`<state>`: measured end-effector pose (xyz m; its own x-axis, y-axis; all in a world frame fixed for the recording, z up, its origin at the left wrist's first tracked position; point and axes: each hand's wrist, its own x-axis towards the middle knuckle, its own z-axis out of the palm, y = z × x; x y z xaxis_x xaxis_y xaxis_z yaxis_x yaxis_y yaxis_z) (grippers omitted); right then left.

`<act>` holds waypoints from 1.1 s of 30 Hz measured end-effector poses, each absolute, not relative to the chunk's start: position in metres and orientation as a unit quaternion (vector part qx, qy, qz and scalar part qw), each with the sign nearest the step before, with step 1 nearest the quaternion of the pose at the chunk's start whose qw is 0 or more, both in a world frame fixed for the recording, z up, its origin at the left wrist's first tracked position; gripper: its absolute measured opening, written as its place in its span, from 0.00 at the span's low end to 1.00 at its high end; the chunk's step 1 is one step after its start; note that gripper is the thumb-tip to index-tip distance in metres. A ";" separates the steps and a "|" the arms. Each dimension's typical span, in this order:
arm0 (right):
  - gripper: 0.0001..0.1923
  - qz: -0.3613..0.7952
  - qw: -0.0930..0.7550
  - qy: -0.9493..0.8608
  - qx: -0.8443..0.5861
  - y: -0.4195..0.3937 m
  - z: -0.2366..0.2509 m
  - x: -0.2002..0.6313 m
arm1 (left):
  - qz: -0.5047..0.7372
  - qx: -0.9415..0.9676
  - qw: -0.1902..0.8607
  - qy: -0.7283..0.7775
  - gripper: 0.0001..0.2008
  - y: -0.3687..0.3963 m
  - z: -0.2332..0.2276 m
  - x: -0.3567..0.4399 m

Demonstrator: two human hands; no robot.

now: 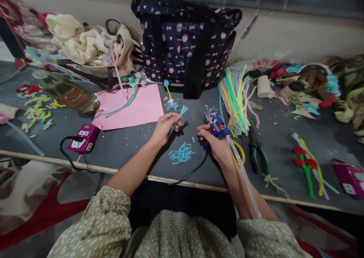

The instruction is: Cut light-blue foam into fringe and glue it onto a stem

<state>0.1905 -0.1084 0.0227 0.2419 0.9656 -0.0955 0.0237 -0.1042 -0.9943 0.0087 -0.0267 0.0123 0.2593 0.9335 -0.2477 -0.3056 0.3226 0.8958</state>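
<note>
The right hand (214, 142) has a closed grip around the handle of a blue glue gun (215, 124), whose nozzle end points away from the person and whose clear glue stick (244, 174) trails back along the forearm. The left hand (165, 127) pinches a thin blue stem (178, 118) between fingertips and thumb; the stem ends in a small frayed tuft and hangs just above the grey counter (127, 148), a little left of the gun.

At the back of the counter stands a dark fabric bag (184, 41) printed with pink dots and bows, soft-sided; its contents cannot be seen. Left of it slumps a beige cloth bag (93, 45) with crumpled cream fabric spilling from it. A flat pink paper sheet (136, 106) lies in front, with long curved stems across it. A bundle of fuzzy pastel pipe cleaners (236, 98) fans out right of the gun, with green-handled pliers (257, 153) below. A magenta power strip (83, 137) sits on the left. Between the hands lies a scatter of small blue clippings (181, 153).
</note>
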 end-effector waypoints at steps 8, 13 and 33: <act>0.15 0.434 0.590 -0.365 -0.575 -0.106 0.022 0.190 | 0.365 0.406 0.734 0.404 0.07 -0.032 0.017 0.010; 0.14 0.419 0.600 -0.368 -0.573 -0.104 0.018 0.192 | 0.312 0.438 0.745 0.395 0.07 -0.034 0.020 0.010; 0.14 0.379 0.546 -0.438 -0.606 -0.111 0.017 0.198 | 0.231 0.534 0.723 0.374 0.07 -0.040 0.027 0.011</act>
<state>0.1978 -0.1107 0.0173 0.3302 0.9437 0.0192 0.1164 -0.0205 -0.9930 0.0115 -0.0405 0.0272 0.6138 0.7324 -0.2946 0.0662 0.3240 0.9437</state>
